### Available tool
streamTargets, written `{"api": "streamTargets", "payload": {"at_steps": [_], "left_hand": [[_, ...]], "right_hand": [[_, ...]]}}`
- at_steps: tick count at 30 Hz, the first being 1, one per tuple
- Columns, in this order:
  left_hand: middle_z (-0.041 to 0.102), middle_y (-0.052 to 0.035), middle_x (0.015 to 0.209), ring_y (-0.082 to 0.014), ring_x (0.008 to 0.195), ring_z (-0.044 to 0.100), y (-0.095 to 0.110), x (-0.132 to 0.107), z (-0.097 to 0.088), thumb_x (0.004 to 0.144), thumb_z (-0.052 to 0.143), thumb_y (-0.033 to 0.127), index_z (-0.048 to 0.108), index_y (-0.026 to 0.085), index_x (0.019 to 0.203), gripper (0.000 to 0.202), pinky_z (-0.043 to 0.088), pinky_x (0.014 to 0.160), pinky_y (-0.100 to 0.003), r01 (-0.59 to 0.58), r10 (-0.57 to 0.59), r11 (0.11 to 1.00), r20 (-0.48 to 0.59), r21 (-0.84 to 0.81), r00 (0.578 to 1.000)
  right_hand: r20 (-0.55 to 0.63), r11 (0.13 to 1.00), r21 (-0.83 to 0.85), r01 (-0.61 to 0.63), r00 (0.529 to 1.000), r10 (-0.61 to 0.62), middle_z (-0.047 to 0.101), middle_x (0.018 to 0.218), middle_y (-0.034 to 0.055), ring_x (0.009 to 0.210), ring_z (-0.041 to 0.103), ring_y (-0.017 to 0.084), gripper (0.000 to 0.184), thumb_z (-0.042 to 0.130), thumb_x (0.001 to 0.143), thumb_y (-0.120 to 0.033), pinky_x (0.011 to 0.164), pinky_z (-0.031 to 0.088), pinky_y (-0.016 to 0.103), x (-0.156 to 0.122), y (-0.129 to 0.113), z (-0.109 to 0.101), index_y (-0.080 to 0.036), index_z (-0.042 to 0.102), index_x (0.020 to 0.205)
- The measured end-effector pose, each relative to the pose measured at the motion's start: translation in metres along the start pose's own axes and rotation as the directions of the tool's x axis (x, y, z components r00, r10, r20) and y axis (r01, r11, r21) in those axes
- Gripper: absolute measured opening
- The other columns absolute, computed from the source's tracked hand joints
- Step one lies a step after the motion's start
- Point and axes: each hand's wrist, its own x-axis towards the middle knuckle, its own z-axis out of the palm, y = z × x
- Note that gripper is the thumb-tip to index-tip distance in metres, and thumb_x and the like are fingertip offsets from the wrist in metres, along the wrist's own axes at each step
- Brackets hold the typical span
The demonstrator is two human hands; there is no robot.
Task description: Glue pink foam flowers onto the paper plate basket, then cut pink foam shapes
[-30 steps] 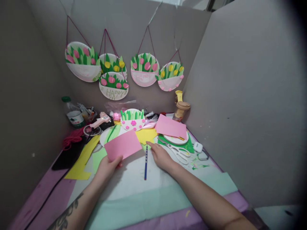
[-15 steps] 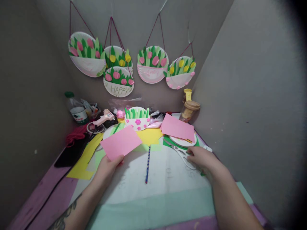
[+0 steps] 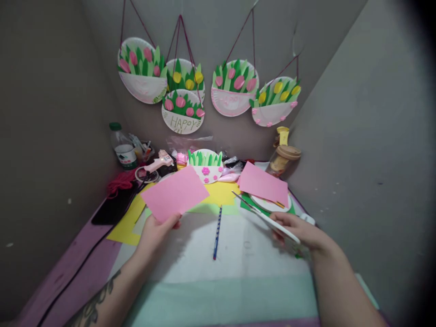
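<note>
The left hand [image 3: 155,231] pinches the near edge of a pink paper [image 3: 174,193], thumb on top and the other fingers under it; the sheet rises tilted beyond the fingertips, clear of the table. The right hand [image 3: 299,231] is closed around the handles of the scissors [image 3: 269,219], fingers curled tight; the blades run up and to the left past its fingertips, lifted off the table, and whether they are parted cannot be told. Between the two sets of fingers a blue pencil [image 3: 217,231] lies on the white sheet [image 3: 238,254], touched by neither hand.

Just beyond the right fingers a second pink sheet [image 3: 263,184] rests on a paper plate [image 3: 269,205]; further back stands a lidded cup [image 3: 282,159]. Beyond the left fingertips, behind the held paper, lie yellow paper [image 3: 218,193], a small plate basket [image 3: 206,165] with green leaves, a glue gun [image 3: 158,162], red yarn [image 3: 119,185] and a bottle [image 3: 122,147]. Plate baskets with paper tulips [image 3: 235,88] hang on the back wall, well apart from both hands.
</note>
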Motion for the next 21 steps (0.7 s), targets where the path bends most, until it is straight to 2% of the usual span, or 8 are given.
{"api": "streamTargets", "payload": {"at_steps": [1,3,5,7,10,12,16,21], "left_hand": [[0.064,-0.0025,0.060,-0.0190,0.062,0.060,0.004,-0.003,0.000,0.067,0.066,0.043,0.063,0.016,0.062,0.028,0.045,0.061,-0.026,-0.012,0.012,1.000,-0.002,0.027,1.000],[0.065,-0.0023,0.060,-0.0190,0.063,0.060,0.009,-0.007,-0.001,0.068,0.065,0.043,0.062,0.017,0.057,0.028,0.045,0.063,-0.026,-0.035,0.036,0.998,-0.014,0.057,0.999],[0.065,-0.0021,0.060,-0.0191,0.064,0.060,0.012,-0.011,-0.002,0.069,0.064,0.043,0.061,0.018,0.054,0.029,0.045,0.064,-0.026,-0.059,0.062,0.996,-0.049,0.071,0.997],[0.065,-0.0021,0.060,-0.0195,0.065,0.061,0.012,-0.012,-0.003,0.069,0.063,0.044,0.060,0.019,0.053,0.030,0.045,0.064,-0.026,-0.087,0.096,0.993,-0.111,0.078,0.989],[0.065,-0.0024,0.061,-0.0200,0.066,0.061,0.009,-0.014,-0.004,0.070,0.063,0.045,0.060,0.020,0.054,0.030,0.046,0.065,-0.027,-0.126,0.138,0.989,-0.193,0.073,0.972],[0.065,-0.0024,0.061,-0.0201,0.066,0.062,0.008,-0.016,-0.004,0.071,0.063,0.045,0.060,0.020,0.055,0.030,0.047,0.065,-0.027,-0.138,0.147,0.989,-0.201,0.057,0.969],[0.067,-0.0031,0.062,-0.0205,0.066,0.063,0.010,-0.023,-0.002,0.070,0.065,0.045,0.061,0.018,0.055,0.031,0.048,0.064,-0.028,-0.113,0.119,0.992,-0.150,0.051,0.981],[0.067,-0.0031,0.059,-0.0187,0.060,0.063,0.017,-0.031,0.003,0.066,0.066,0.042,0.062,0.017,0.055,0.027,0.049,0.060,-0.026,-0.081,0.087,0.995,-0.096,0.066,0.992]], "right_hand": [[0.087,0.989,0.147,0.009,0.996,-0.022,0.061,0.063,0.0026,0.047,0.052,0.014,0.037,0.064,0.064,-0.053,0.045,0.038,0.025,0.001,-0.004,0.007,-0.020,0.055,0.077],[0.193,0.933,0.354,0.064,0.971,-0.140,0.060,0.065,0.0028,0.046,0.049,0.012,0.050,0.070,0.057,-0.061,0.043,0.036,0.024,0.007,-0.014,0.027,-0.019,0.056,0.081],[0.212,0.883,0.454,0.115,0.949,-0.232,0.059,0.067,0.0024,0.047,0.048,0.011,0.062,0.073,0.050,-0.066,0.042,0.033,0.022,0.012,-0.024,0.051,-0.018,0.058,0.086],[0.199,0.865,0.482,0.141,0.944,-0.264,0.057,0.065,0.0017,0.046,0.048,0.011,0.061,0.069,0.055,-0.069,0.042,0.033,0.022,0.015,-0.033,0.075,-0.018,0.057,0.085],[0.163,0.869,0.461,0.179,0.946,-0.281,0.055,0.065,0.0015,0.050,0.050,0.013,0.053,0.064,0.063,-0.067,0.046,0.037,0.024,0.013,-0.043,0.101,-0.018,0.054,0.080],[0.198,0.890,0.409,0.201,0.933,-0.301,0.056,0.072,0.0020,0.059,0.053,0.015,0.043,0.068,0.064,-0.055,0.053,0.042,0.026,0.009,-0.047,0.110,-0.018,0.053,0.083],[0.257,0.937,0.253,0.240,0.917,-0.304,0.055,0.080,0.0002,0.069,0.051,0.015,0.032,0.066,0.057,-0.025,0.063,0.043,0.026,0.003,-0.055,0.115,-0.018,0.053,0.086],[0.282,0.960,0.167,0.223,0.922,-0.263,0.054,0.077,-0.0021,0.068,0.048,0.013,0.030,0.062,0.053,-0.017,0.060,0.040,0.023,0.002,-0.059,0.117,-0.018,0.052,0.081]]}}
